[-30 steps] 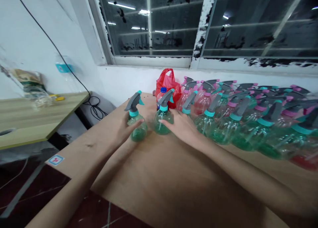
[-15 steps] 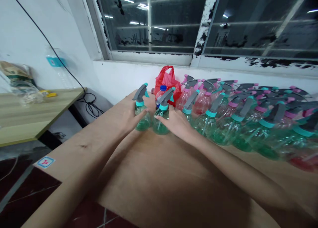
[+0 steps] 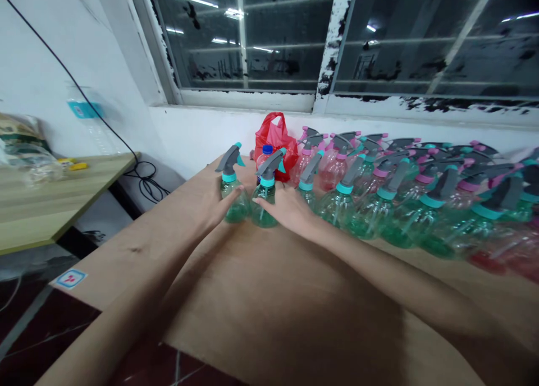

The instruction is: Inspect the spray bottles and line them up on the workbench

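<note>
My left hand [image 3: 215, 205] is closed around the left side of a clear green spray bottle [image 3: 236, 212], its thumb across the front. This bottle has a grey trigger head and a turquoise collar, and stands upright on the wooden table [image 3: 269, 285]. Just right of it is a matching green spray bottle [image 3: 264, 214]. My right hand [image 3: 295, 207] grips that one from its right side, thumb in front and the other fingers partly hidden behind. The two bottles stand side by side with a narrow gap low down.
Several green spray bottles [image 3: 334, 206] form a front row to the right, with pink ones [image 3: 332, 173] behind. A red plastic bag [image 3: 275, 136] and a blue-capped bottle [image 3: 267, 149] stand by the wall. Left is another table [image 3: 63, 201], with a black cable [image 3: 147, 178] beside it.
The view has turned slightly right, so the scene sits further left. Both hands keep their hold on the two bottles, which show little movement on the table.
</note>
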Demonstrator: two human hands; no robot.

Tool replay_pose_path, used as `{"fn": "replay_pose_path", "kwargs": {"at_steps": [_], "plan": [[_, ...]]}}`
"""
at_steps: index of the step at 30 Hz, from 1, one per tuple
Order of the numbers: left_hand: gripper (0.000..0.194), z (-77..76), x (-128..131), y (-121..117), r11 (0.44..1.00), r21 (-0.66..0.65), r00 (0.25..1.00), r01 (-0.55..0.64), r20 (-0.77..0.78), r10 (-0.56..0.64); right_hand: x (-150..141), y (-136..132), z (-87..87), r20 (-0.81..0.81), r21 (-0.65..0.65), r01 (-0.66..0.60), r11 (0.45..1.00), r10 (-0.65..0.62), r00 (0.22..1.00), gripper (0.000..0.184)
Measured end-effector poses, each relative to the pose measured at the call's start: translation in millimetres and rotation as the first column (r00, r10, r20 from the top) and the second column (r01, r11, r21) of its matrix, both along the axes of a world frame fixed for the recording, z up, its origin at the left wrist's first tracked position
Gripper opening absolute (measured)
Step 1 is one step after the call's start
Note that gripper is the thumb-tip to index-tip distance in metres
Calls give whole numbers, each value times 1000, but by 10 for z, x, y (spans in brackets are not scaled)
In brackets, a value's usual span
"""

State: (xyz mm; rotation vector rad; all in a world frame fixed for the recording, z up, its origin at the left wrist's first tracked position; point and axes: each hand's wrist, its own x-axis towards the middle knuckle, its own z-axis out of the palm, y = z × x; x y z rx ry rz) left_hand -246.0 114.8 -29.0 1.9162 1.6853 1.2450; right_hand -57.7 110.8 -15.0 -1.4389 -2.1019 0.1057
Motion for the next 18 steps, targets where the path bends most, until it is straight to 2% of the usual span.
{"fn": "replay_pose_path", "kwargs": {"at_steps": [3,6,9,11,14,17,18], "plan": [[54,-43,-11,-4,998,41,998,-57,-8,57,8,-16,24,24,2,-14,1000,13,1000,56],[53,-62,-70,-48,980,113,986,-163,-3,165,26,-64,35,56,10,-41,999,40,998,56],[31,-8,-166,-242,943,179,959,-282,15,284,56,-188,13,82,34,-88,996,85,993,59],[31,57,-195,-468,922,205,944,-329,45,327,83,-313,-20,87,64,-122,990,117,989,63],[40,148,-103,-848,946,176,962,-273,64,266,142,-532,-80,90,87,-136,987,129,988,70],[42,194,157,-1123,986,102,990,-134,61,128,245,-744,-122,101,85,-134,987,125,987,70],[44,202,266,-1178,997,59,997,-54,60,50,291,-808,-129,101,90,-140,986,131,986,68]]}}
